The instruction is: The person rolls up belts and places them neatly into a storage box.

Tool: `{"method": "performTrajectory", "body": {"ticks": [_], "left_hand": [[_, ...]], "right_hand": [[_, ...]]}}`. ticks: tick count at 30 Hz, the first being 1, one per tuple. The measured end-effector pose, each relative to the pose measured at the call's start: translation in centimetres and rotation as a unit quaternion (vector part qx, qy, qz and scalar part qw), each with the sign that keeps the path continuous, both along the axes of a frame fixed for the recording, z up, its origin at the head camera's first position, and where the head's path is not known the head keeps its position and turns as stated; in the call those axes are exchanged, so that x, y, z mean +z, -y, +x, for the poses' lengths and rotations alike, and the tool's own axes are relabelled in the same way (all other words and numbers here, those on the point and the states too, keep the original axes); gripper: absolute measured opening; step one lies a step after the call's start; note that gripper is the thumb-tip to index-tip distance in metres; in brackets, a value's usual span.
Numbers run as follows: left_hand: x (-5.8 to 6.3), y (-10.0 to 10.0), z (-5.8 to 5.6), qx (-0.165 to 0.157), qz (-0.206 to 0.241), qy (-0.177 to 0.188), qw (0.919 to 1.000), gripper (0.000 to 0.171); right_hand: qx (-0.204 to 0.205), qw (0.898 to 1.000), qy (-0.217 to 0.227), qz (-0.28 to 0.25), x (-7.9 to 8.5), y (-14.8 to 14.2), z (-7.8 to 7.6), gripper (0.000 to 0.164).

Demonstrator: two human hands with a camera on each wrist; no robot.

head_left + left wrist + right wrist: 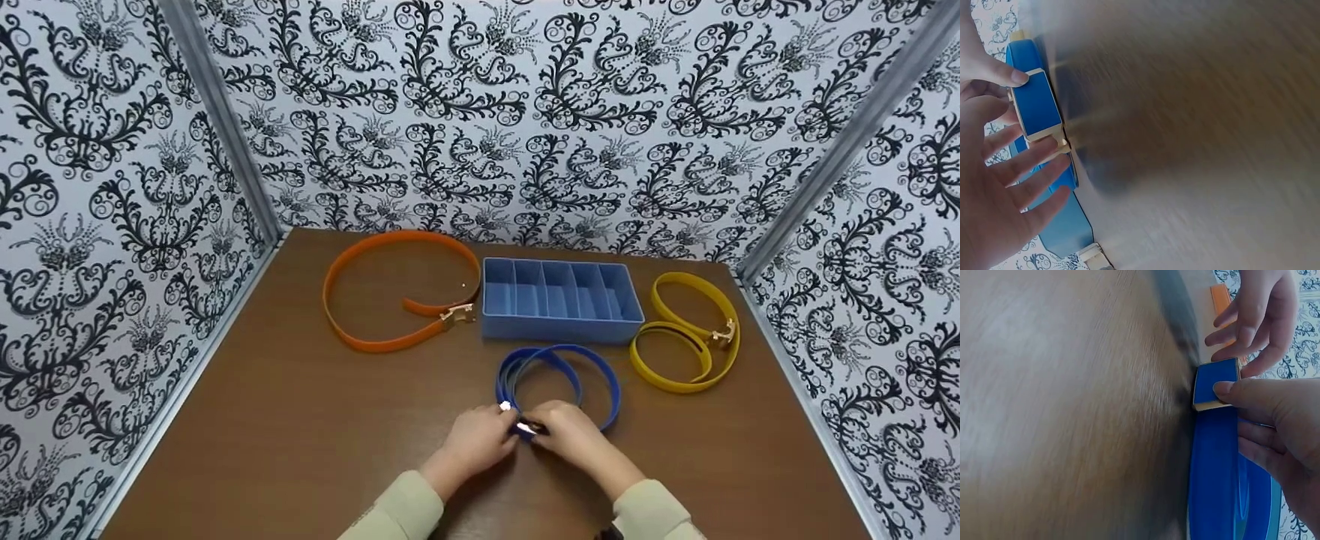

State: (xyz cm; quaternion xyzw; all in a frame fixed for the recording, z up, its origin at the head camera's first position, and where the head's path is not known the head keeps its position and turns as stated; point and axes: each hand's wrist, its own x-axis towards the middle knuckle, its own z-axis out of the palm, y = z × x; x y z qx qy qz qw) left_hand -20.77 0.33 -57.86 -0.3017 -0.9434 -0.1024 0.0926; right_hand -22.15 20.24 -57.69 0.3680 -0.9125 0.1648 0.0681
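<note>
A blue belt (613, 390) lies loosely coiled on the table in front of me, standing on its edge. Its gold-rimmed buckle with a blue face (1037, 105) is at the near left of the coil. My right hand (571, 435) pinches this buckle, the thumb flat on the blue face (1216, 381) and the fingers behind. My left hand (480, 437) is at the buckle's other end. Its fingers (1036, 183) are spread and nearly straight, fingertips right at the gold edge.
Behind the coil stands a blue tray (559, 328) with several compartments. An orange belt (390, 346) lies looped at its left, a yellow belt (686, 387) at its right, both with gold buckles. Patterned walls (480, 112) enclose the brown table (315, 435) at back and sides.
</note>
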Motion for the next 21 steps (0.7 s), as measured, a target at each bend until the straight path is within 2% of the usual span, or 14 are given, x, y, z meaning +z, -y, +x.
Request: {"method": "performTrajectory", "body": {"ticks": [6,11,17,21], "left_hand": [[-0.1,0.6,-0.6,0.038,0.020,0.006,0.9991,0.023],[-0.1,1.5,-1.2,0.075,0.024,0.037,0.9962,0.038],[-0.1,2.3,-1.9,0.091,0.037,0.064,0.9931,0.055],[-0.1,2.8,-2.5,0.100,0.070,0.100,0.9875,0.054]], "right_hand": [[0.003,1.000,0.010,0.026,0.3,0.0,-0.1,0.031],[0.000,1.000,0.016,0.016,0.1,-0.1,0.1,0.036],[0.004,1.000,0.004,-0.006,-0.1,0.0,0.1,0.041],[0.013,1.000,-0.019,-0.015,-0.2,-0.1,0.2,0.046]]}}
